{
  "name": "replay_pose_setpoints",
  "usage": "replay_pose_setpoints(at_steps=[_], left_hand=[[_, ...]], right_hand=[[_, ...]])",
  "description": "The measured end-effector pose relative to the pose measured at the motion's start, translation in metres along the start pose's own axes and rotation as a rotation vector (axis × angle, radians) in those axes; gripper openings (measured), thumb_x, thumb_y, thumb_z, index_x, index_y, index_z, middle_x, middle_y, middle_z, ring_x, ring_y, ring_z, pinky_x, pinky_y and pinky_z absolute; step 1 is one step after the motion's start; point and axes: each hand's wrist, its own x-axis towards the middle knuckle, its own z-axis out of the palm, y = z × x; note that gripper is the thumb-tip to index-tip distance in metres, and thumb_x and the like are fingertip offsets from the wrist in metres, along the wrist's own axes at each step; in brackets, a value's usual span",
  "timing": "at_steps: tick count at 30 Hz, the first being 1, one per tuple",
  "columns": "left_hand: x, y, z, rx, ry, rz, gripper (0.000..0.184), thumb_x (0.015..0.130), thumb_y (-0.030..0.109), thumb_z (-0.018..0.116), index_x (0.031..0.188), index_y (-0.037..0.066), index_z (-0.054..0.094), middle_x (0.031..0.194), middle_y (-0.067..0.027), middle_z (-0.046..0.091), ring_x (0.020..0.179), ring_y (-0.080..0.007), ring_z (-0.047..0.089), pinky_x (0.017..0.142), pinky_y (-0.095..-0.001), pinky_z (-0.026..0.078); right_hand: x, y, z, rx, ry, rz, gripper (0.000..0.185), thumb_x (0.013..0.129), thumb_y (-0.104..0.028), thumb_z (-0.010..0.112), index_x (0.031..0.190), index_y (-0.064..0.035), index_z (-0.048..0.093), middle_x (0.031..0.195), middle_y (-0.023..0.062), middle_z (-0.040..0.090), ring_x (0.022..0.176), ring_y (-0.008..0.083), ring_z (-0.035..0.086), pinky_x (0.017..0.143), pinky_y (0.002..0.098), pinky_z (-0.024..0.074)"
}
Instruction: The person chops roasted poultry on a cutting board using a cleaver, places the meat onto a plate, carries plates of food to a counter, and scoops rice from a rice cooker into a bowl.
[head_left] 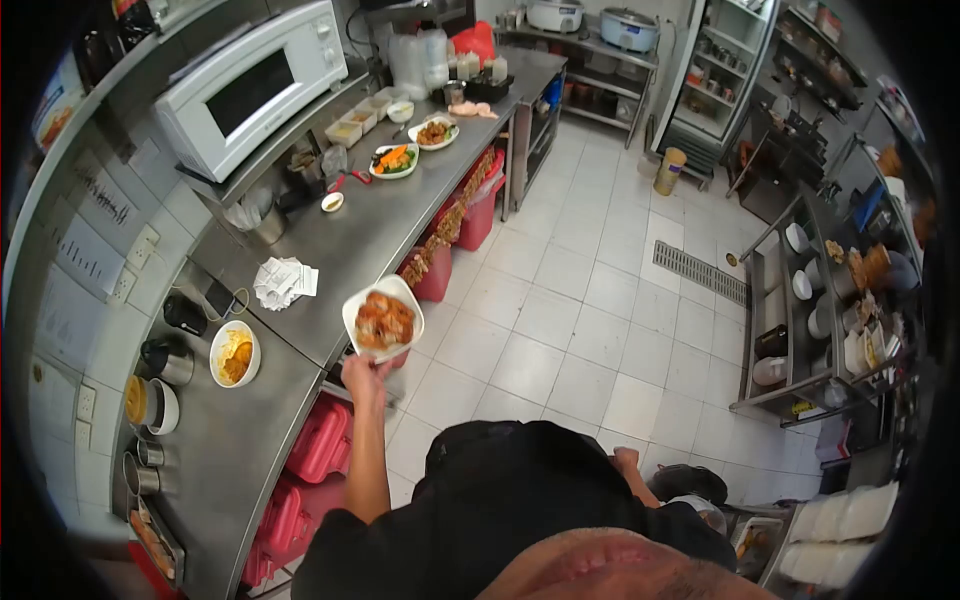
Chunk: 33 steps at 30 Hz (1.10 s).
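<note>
My left hand (365, 378) grips the near edge of a white squarish bowl (350, 312), holding it level with the metal counter's front edge. Reddish-brown sauced food (386, 322) fills the bowl, perhaps pieces of meat. To the left, a white bowl (251, 347) with yellow and orange food stands on the counter. Down at my right side hangs my right hand (625, 460), small in view, its fingers too unclear to read. Close to it is a dark round pan-like thing (690, 483).
The steel counter (300, 345) runs along the left, with crumpled papers (284, 283), plated dishes (395, 161), red-handled scissors (350, 181) and a microwave (250, 90) above. Red bins (322, 440) stand beneath. A metal rack (775, 330) stands right of the tiled floor (560, 300).
</note>
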Motion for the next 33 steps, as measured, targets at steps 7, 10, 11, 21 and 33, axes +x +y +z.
replay_pose_setpoints(at_steps=[7, 10, 11, 21, 33], left_hand=[[0.094, -0.007, 0.097, -0.094, 0.057, -0.020, 0.017, 0.079, -0.005, 0.054, 0.092, 0.000, 0.046, 0.088, -0.0119, 0.054, 0.075, -0.0269, 0.062, 0.068, -0.0466, 0.064], [0.114, -0.012, 0.140, -0.091, 0.127, -0.008, 0.017, 0.079, -0.006, 0.054, 0.093, -0.002, 0.045, 0.091, -0.0141, 0.054, 0.077, -0.0296, 0.064, 0.070, -0.0473, 0.064], [0.119, -0.016, 0.155, -0.095, 0.141, -0.004, 0.017, 0.079, -0.006, 0.053, 0.094, -0.002, 0.045, 0.092, -0.0151, 0.055, 0.079, -0.0308, 0.064, 0.071, -0.0476, 0.064], [0.152, -0.043, 0.260, -0.172, 0.323, 0.030, 0.017, 0.080, -0.005, 0.051, 0.096, -0.003, 0.047, 0.098, -0.0176, 0.059, 0.082, -0.0339, 0.065, 0.072, -0.0463, 0.061], [0.253, -0.017, 0.379, -0.127, 0.311, 0.060, 0.021, 0.081, -0.001, 0.055, 0.101, -0.001, 0.050, 0.099, -0.0162, 0.063, 0.081, -0.0282, 0.068, 0.073, -0.0409, 0.061]], right_hand=[[0.060, -0.041, -0.008, 0.169, 0.084, 0.115, 0.006, 0.085, -0.004, 0.048, 0.082, -0.0002, 0.053, 0.062, 0.0149, 0.055, 0.044, 0.0263, 0.055, 0.036, 0.0384, 0.0436], [0.135, -0.119, 0.024, 0.201, 0.061, -0.017, 0.004, 0.083, -0.003, 0.048, 0.080, -0.0013, 0.050, 0.058, 0.0140, 0.052, 0.041, 0.0261, 0.052, 0.034, 0.0397, 0.0409], [0.144, -0.169, 0.043, 0.205, 0.092, -0.090, 0.012, 0.083, -0.004, 0.050, 0.071, -0.0041, 0.047, 0.056, 0.0116, 0.049, 0.041, 0.0240, 0.051, 0.033, 0.0383, 0.0386], [0.130, -0.636, 0.429, -0.247, -0.662, -0.862, 0.030, 0.095, -0.020, 0.058, 0.074, 0.0018, 0.062, 0.063, 0.0077, 0.059, 0.051, 0.0142, 0.053, 0.045, 0.0294, 0.0393], [-0.016, -0.754, 0.732, -0.356, -1.043, -0.657, 0.036, 0.093, -0.021, 0.063, 0.115, 0.0070, 0.062, 0.091, 0.0145, 0.068, 0.066, 0.0220, 0.067, 0.055, 0.0349, 0.0554]])
